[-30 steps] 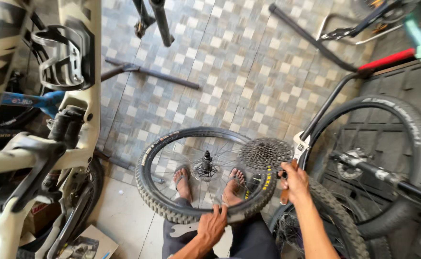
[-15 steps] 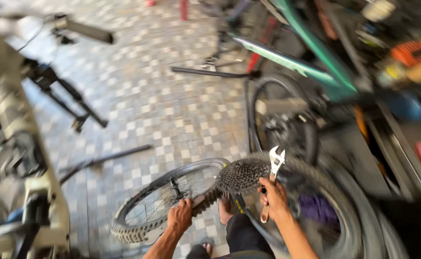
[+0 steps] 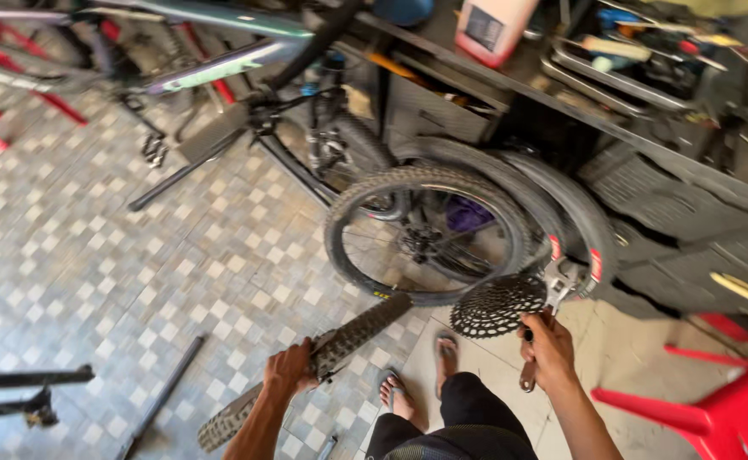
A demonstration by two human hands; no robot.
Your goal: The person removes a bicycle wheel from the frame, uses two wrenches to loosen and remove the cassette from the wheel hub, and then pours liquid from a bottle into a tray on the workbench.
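Note:
My left hand (image 3: 289,372) grips the knobby tyre of a bicycle wheel (image 3: 357,336) that stands on edge in front of my legs, seen almost end-on. My right hand (image 3: 547,347) holds a dark toothed cassette (image 3: 498,305) together with a silver wrench (image 3: 559,284), raised at the right of the wheel. My feet in sandals (image 3: 446,349) stand on the floor below.
Another wheel with a black tyre (image 3: 427,234) leans against further tyres and a dark workbench (image 3: 646,145) at the right. A bicycle frame (image 3: 220,64) lies at the back. A red plastic chair (image 3: 714,409) stands at the lower right. Checkered tiles (image 3: 93,255) cover the floor.
The wheel has gone from lying flat at my feet to standing on edge. My view has swung right toward the workbench. My right hand keeps the cassette and wrench.

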